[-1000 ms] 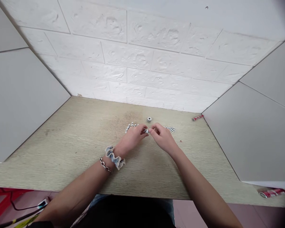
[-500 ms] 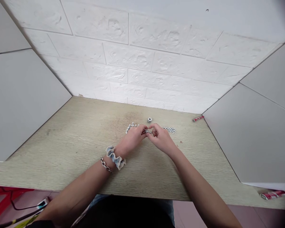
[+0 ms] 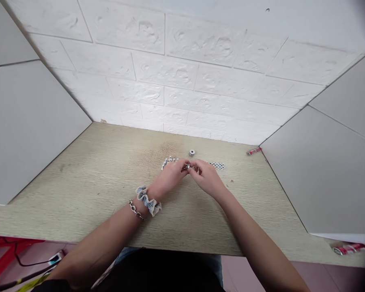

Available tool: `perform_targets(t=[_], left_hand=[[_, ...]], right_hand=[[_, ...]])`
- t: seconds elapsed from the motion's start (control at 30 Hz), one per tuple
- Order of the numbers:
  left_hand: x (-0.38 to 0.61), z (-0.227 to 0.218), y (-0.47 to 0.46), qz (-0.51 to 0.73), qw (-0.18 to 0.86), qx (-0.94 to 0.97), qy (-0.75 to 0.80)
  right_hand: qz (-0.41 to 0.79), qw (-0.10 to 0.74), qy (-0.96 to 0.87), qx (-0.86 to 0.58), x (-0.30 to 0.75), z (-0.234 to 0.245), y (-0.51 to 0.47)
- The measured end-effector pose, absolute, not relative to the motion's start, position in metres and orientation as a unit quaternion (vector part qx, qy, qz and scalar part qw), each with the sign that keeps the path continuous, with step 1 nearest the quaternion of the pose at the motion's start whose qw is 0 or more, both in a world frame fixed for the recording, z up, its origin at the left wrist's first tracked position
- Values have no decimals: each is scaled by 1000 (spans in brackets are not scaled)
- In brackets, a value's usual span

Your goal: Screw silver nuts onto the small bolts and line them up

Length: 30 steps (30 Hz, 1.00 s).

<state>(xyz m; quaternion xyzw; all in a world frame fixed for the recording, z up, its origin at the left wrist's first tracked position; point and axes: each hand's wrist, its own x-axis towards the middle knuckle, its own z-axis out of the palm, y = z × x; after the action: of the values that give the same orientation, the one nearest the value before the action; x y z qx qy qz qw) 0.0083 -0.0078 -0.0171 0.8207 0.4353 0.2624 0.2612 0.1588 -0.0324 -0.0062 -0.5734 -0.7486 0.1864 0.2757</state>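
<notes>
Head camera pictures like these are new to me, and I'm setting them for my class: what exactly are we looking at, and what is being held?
There is no machine here. These are a person's own two bare hands, filmed by one camera worn on their head, which looks forward and down. The left hand wears a fabric scrunchie and a chain bracelet at the wrist. It and the right hand meet at their fingertips around a small metal piece, too small to identify exactly. On the wood-grain desk lie a row of small metal nuts, a second row of nuts, a single metal ring and a red-and-white stick. Behind stands a white brick-pattern wall.
</notes>
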Motion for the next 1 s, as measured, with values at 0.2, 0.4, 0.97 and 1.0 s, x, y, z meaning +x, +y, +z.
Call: perform_targets(t=[0.2,0.4,0.97,1.0], left_hand=[[10,-14,-10,261,268,816,440],[9,-14,-10,260,259,819,440],[9,-15,-10,270,229,825,440],[9,-14,-10,272,229,824,441]], right_hand=[[192,279,-734,-588,159,-5,-35],[201,283,-737,-580,158,-8,-33],[224,328,-730,-557,157,-10,-32],[222,328,-732,-554,157,-11,-32]])
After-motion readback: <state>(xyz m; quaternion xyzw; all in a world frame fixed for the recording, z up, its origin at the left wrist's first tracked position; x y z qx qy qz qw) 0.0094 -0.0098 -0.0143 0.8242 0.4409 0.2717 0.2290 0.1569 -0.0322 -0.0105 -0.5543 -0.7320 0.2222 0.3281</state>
